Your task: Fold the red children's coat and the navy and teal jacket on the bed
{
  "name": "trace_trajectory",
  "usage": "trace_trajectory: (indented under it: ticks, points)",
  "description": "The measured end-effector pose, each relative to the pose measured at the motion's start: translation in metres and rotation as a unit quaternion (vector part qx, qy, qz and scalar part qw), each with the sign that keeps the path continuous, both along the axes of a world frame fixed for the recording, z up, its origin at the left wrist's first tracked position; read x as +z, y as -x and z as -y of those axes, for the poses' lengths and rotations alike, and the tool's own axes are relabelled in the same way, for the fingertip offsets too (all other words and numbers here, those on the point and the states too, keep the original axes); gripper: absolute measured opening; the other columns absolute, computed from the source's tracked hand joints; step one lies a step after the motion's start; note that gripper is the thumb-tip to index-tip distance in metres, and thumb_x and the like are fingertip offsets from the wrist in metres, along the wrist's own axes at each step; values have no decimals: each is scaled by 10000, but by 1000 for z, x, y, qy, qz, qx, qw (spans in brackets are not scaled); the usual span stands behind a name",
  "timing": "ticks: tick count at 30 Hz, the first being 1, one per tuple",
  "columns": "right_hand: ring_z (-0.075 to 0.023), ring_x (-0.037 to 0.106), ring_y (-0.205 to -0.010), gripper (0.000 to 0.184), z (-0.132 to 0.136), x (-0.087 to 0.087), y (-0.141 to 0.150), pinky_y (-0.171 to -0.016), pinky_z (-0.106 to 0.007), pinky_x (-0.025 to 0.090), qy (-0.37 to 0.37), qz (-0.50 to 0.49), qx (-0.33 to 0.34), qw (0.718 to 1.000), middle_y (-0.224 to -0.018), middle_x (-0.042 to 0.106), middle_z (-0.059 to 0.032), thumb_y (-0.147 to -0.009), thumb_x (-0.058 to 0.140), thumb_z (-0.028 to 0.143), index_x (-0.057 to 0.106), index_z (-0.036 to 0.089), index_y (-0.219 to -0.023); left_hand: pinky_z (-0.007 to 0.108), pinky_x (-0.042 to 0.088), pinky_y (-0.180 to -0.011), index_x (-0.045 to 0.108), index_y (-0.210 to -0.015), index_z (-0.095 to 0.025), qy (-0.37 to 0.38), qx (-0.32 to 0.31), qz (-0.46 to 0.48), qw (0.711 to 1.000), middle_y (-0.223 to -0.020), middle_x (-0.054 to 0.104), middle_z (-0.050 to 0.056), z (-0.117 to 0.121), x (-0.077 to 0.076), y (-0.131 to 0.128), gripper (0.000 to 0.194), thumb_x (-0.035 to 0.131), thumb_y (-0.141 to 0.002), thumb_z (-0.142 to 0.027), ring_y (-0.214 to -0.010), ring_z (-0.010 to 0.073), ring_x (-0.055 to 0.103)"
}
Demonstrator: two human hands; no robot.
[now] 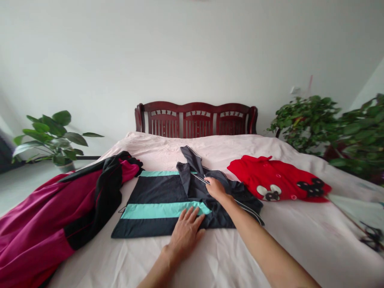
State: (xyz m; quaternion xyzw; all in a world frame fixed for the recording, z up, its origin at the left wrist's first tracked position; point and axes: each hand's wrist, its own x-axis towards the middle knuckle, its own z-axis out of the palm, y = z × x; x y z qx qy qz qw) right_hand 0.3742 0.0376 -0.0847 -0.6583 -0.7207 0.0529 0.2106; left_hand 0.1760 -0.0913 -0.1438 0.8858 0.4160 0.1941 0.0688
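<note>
A dark navy garment with two teal stripes (159, 198) lies partly folded on the pale pink bedsheet (228, 256) in the middle of the bed. My left hand (186, 232) lies flat on its near edge, fingers stretched out over the lower teal stripe. My right hand (215, 188) is closed in a pinch on the garment's dark sleeve with white piping (195, 166), which is folded across the body of the garment.
A magenta and black garment (60, 208) sprawls at the left of the bed. A red top with a cartoon mouse print (279, 180) lies at the right. A dark wooden headboard (196, 119) stands behind. Potted plants flank the bed, one left (51, 138) and one right (330, 128).
</note>
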Motion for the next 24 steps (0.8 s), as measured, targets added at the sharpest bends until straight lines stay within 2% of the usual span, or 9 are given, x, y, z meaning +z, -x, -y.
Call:
trace_trajectory:
  ticks: [5, 9, 11, 13, 16, 19, 21, 22, 24]
  points:
    - [-223, 619, -1071, 371, -35, 1, 15, -903, -443, 544, 56, 24, -17, 998, -1267, 600, -86, -950, 597, 389, 582, 183, -1259, 554, 221, -1219, 460, -1463, -326, 48, -1, 26, 999, -1573, 414, 78, 0, 2, 2, 565, 555, -918, -441, -1466, 320, 333]
    - [-286, 594, -1168, 426, -46, -1, 22, -947, -427, 490, 82, 52, -51, 994, -1274, 613, -162, -875, 680, 407, 628, 160, -1218, 557, 193, -1226, 451, -1468, -341, 74, -8, 47, 996, -1581, 400, 75, 0, 5, 1, 576, 550, -915, -468, -1474, 323, 313]
    - [-303, 628, -1127, 392, -50, 1, 24, -909, -397, 485, 99, 58, -60, 992, -1183, 670, -182, -820, 721, 371, 681, 155, -1144, 558, 192, -1226, 445, -1471, -343, 83, -8, 46, 995, -1587, 391, 74, 0, 5, 1, 575, 527, -922, -491, -1480, 321, 301]
    - [-282, 679, -1015, 288, -52, 8, 24, -844, -363, 491, 109, 56, -62, 991, -1051, 727, -149, -825, 689, 329, 724, 178, -1067, 561, 188, -1227, 446, -1469, -344, 89, -6, 46, 995, -1591, 386, 70, 0, 5, 1, 571, 508, -927, -511, -1484, 318, 294]
    - [-253, 695, -948, 295, -48, 27, 26, -787, -323, 485, 67, 42, -57, 995, -1028, 747, -105, -919, 525, 312, 725, 231, -1121, 563, 172, -1232, 456, -1464, -335, 97, -2, 69, 993, -1583, 401, 65, -1, 3, 0, 571, 521, -922, -500, -1482, 315, 298]
    - [-229, 652, -1059, 398, -27, 49, 34, -854, -295, 461, -19, 28, -29, 999, -1175, 713, -66, -995, 386, 353, 627, 284, -1305, 548, 159, -1241, 428, -1492, -291, 121, -3, 151, 981, -1550, 452, 79, -3, -1, 1, 603, 545, -918, -436, -1470, 303, 328]
    - [-203, 621, -1087, 383, -3, 58, 42, -904, -271, 428, -93, 41, 48, 994, -1186, 697, -44, -1005, 396, 369, 617, 304, -1311, 524, 194, -1235, 403, -1510, -260, 172, 5, 266, 948, -1517, 493, 104, -7, -2, 4, 622, 537, -924, -422, -1441, 292, 387]
    - [-192, 616, -1056, 357, 13, 59, 46, -900, -265, 418, -131, 61, 108, 984, -1139, 699, -43, -1004, 417, 356, 638, 302, -1278, 507, 232, -1224, 384, -1520, -246, 208, 11, 345, 915, -1507, 503, 118, -9, -2, 6, 621, 509, -940, -428, -1420, 283, 424]
    - [-177, 601, -942, 304, 46, 54, 51, -841, -273, 406, -189, 121, 245, 943, -997, 686, -47, -996, 451, 298, 681, 279, -1194, 458, 340, -1175, 378, -1522, -220, 278, 41, 517, 808, -1492, 518, 135, -16, 1, 12, 579, 382, -988, -443, -1369, 251, 496]
